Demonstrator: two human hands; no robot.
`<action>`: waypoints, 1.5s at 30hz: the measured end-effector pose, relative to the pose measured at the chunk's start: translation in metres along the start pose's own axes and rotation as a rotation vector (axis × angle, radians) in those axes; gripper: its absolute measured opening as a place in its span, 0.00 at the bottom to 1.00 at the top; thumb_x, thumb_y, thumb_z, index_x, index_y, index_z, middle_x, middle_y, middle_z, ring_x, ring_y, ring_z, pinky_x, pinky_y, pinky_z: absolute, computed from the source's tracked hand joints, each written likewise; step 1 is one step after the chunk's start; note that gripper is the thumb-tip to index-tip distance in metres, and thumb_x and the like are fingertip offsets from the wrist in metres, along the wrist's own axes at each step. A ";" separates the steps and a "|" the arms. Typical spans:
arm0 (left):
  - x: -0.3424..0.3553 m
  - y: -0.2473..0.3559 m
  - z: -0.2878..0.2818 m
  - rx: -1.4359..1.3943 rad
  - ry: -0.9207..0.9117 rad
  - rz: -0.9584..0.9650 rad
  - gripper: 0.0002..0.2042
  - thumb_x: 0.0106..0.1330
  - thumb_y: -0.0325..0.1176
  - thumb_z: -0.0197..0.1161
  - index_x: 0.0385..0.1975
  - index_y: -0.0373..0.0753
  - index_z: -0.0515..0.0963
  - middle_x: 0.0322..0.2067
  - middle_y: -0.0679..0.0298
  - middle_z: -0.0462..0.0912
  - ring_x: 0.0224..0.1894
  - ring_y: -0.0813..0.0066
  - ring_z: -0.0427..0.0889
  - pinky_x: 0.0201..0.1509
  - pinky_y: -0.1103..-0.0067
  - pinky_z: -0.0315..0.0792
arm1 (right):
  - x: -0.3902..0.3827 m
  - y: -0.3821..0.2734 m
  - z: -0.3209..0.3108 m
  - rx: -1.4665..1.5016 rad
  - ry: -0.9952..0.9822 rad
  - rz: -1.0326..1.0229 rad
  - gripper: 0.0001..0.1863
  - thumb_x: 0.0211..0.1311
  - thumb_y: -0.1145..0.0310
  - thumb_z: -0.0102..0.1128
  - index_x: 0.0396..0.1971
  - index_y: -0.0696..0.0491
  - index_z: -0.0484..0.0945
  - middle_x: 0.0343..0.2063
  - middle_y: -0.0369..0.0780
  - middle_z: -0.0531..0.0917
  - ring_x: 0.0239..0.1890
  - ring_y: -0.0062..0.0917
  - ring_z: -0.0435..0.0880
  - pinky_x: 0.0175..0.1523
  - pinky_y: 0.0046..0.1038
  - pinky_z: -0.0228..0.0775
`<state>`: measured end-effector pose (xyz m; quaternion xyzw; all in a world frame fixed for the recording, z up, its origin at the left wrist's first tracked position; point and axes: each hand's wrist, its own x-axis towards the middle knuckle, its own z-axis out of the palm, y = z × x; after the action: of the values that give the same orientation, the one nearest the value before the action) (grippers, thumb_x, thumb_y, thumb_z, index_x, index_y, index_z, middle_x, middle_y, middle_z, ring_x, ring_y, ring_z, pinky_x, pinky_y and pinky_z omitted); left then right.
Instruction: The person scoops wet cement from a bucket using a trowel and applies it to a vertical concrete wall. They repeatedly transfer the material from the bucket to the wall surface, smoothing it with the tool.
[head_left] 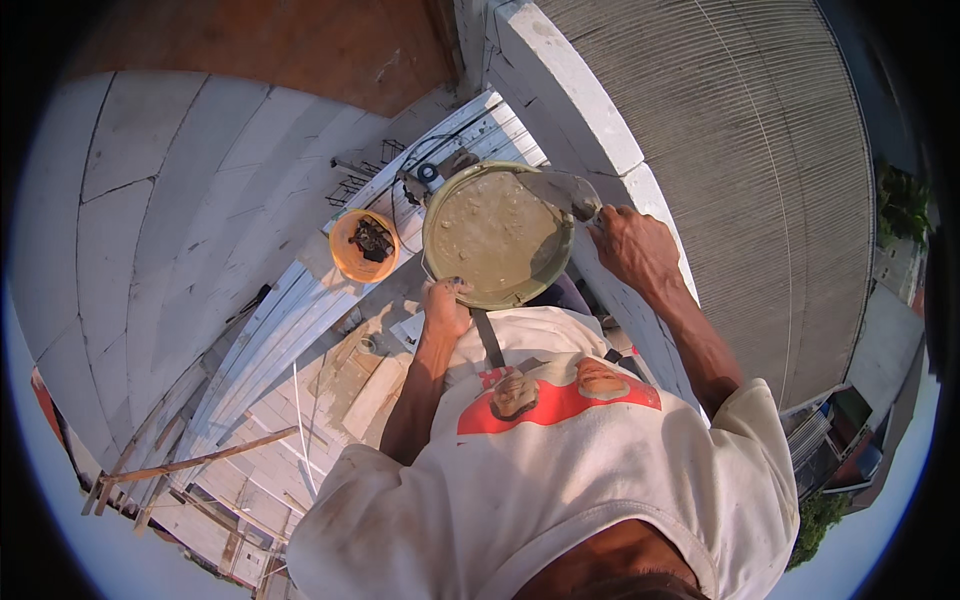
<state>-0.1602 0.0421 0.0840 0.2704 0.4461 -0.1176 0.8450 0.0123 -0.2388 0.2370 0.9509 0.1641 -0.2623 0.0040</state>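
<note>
An olive-green bucket (497,240) of wet, lumpy grey-beige mortar sits in front of my body. My left hand (448,305) is closed on the bucket's near-left rim. My right hand (628,250) grips a trowel (565,193) at the bucket's upper right; its metal blade reaches over the rim. An orange bucket (348,260) holding dark objects I cannot make out stands to the left of the green one.
A white board or beam (265,305) runs diagonally beneath the buckets. White block walls (130,250) stand at left and right (590,110). Beyond the right wall lies a corrugated roof (740,200). A wooden pole (200,458) and scaffolding show at lower left, over a drop.
</note>
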 end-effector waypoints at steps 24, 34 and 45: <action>0.043 0.047 0.015 0.064 0.052 -0.036 0.17 0.52 0.12 0.56 0.44 0.23 0.78 0.41 0.50 0.82 0.45 0.52 0.83 0.59 0.58 0.78 | 0.053 -0.031 0.057 0.810 -0.203 -0.201 0.25 0.67 0.50 0.67 0.44 0.60 0.87 0.22 0.46 0.85 0.22 0.28 0.80 0.32 0.36 0.72; 0.056 0.062 0.031 0.032 0.008 -0.092 0.20 0.54 0.13 0.55 0.49 0.26 0.76 0.44 0.51 0.81 0.47 0.53 0.82 0.59 0.60 0.77 | 0.022 -0.023 0.012 0.890 -0.220 0.018 0.28 0.67 0.44 0.65 0.44 0.59 0.87 0.21 0.45 0.82 0.24 0.27 0.76 0.33 0.38 0.68; 0.092 0.042 -0.004 0.349 -0.118 0.051 0.15 0.55 0.19 0.59 0.44 0.33 0.80 0.41 0.57 0.84 0.44 0.63 0.84 0.52 0.71 0.78 | 0.121 0.016 -0.110 0.927 -0.069 0.306 0.19 0.62 0.55 0.57 0.30 0.58 0.81 0.19 0.38 0.77 0.22 0.25 0.77 0.28 0.36 0.70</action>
<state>-0.0916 0.0832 0.0222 0.4167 0.3618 -0.1874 0.8126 0.1700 -0.2066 0.2705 0.8566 -0.1119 -0.3353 -0.3758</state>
